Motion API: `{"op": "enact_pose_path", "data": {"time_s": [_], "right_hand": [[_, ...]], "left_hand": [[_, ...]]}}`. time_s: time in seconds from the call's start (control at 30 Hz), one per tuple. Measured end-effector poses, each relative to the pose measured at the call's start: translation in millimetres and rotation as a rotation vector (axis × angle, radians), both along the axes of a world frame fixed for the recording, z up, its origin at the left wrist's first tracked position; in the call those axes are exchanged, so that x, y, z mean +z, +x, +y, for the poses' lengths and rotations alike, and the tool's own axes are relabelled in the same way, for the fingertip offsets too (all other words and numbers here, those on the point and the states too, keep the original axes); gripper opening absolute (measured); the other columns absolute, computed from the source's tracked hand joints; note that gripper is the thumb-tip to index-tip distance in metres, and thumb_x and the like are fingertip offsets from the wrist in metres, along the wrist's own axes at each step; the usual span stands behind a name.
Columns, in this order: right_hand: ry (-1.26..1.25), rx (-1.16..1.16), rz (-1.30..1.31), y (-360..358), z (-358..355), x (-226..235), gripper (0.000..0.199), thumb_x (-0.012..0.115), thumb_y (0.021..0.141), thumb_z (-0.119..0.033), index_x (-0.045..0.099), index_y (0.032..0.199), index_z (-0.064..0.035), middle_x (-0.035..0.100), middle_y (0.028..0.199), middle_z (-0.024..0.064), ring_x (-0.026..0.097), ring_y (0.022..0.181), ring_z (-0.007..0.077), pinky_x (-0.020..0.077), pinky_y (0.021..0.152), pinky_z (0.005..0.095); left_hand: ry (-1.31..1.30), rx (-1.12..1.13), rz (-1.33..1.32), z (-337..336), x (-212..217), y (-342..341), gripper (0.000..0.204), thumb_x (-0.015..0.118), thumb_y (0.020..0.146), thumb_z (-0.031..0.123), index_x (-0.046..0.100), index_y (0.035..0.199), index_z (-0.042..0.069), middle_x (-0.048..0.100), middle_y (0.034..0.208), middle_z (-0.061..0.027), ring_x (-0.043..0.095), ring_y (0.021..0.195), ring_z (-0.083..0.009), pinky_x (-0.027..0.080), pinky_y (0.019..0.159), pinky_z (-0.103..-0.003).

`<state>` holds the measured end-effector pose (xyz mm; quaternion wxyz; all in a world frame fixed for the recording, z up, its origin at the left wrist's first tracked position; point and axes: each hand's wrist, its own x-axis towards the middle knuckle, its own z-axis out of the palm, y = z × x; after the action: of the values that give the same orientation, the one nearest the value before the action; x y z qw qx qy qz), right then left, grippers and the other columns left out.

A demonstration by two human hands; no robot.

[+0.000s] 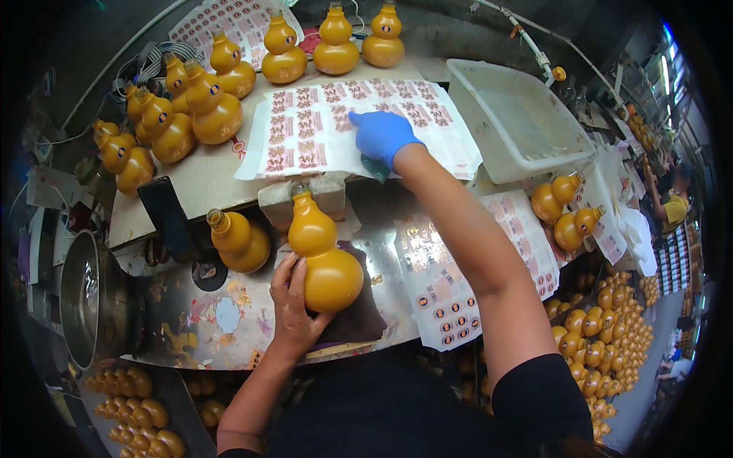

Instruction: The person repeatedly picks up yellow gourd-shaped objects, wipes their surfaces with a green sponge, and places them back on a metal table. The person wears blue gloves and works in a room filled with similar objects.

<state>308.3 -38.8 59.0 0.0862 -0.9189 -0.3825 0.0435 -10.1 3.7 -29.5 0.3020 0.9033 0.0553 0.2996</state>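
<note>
My bare left hand [294, 309] is wrapped round the lower side of a yellow gourd-shaped bottle [334, 278] with a plain front. The bottle leans on a pale cloth-covered block [279, 200] and rests over a dark cloth [359, 324]. My right hand [382, 139], in a blue glove, reaches over a white sheet of red-brown printed decals [328, 141]. Its index finger touches one decal, which looks smeared by motion; the other fingers are curled. From under the palm sticks a dark teal flat piece [374, 169]. Another yellow gourd bottle [240, 240] stands to the left.
Several yellow gourd bottles with round emblems [216, 114] line the raised board. A translucent plastic tub [519, 122] stands at the right. Left are a phone on a stand [168, 217] and a metal basin [80, 298]. More decal sheets [450, 305] overhang the bench. Crowded bottles [595, 336] fill the lower right.
</note>
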Motion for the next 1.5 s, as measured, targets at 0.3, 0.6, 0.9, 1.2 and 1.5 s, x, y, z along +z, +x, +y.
{"op": "enact_pose_path", "data": {"time_s": [0.3,0.6,0.9,1.2,1.5], "right_hand": [[0.170,0.086,0.124,-75,-94,10,0.040,0.061,0.082,-0.036,0.065,0.115,-0.0137,0.067,0.088,0.0184,0.064,0.081,0.0379,0.0518,0.077,0.0431],[0.910,-0.029,0.275,-80,-96,-54,0.018,0.068,0.087,-0.017,0.073,0.098,-0.0039,0.069,0.080,0.0017,0.057,0.064,0.0062,0.0468,0.062,0.0199],[0.752,0.034,0.764,-196,-120,6,0.055,0.058,0.087,-0.015,0.043,0.138,-0.0020,0.064,0.067,0.0079,0.058,0.052,0.0168,0.0465,0.051,0.0297],[0.289,0.191,0.083,-269,-106,-21,0.084,0.060,0.081,-0.016,0.013,0.148,0.0010,0.059,0.057,0.0171,0.058,0.045,0.0358,0.0488,0.046,0.0460],[0.691,-0.096,0.630,-234,-131,-19,0.069,0.069,0.083,-0.040,0.043,0.132,0.0014,0.055,0.055,0.0040,0.055,0.050,0.0124,0.0459,0.051,0.0291]], "left_hand": [[-0.042,-0.014,-0.050,-1,-1,0,0.094,0.084,0.063,0.008,0.033,0.142,0.010,0.030,0.140,-0.0205,0.037,0.127,-0.0389,0.037,0.102,-0.044],[-0.137,-0.035,-0.015,6,3,-5,0.097,0.082,0.065,0.010,0.027,0.145,0.007,0.032,0.141,-0.0198,0.034,0.130,-0.0378,0.031,0.108,-0.044],[-0.152,0.033,0.042,0,16,-11,0.098,0.082,0.064,0.010,0.029,0.146,0.008,0.046,0.131,-0.0155,0.045,0.123,-0.0322,0.039,0.103,-0.039],[-1.161,-0.329,0.077,19,34,-17,0.110,0.076,0.068,0.034,0.009,0.152,0.008,0.019,0.152,-0.0203,0.020,0.142,-0.0322,0.020,0.115,-0.040],[-1.128,-0.285,0.121,17,29,-6,0.099,0.076,0.079,0.029,0.012,0.151,0.004,0.030,0.147,-0.0193,0.034,0.135,-0.0283,0.029,0.110,-0.037]]}}
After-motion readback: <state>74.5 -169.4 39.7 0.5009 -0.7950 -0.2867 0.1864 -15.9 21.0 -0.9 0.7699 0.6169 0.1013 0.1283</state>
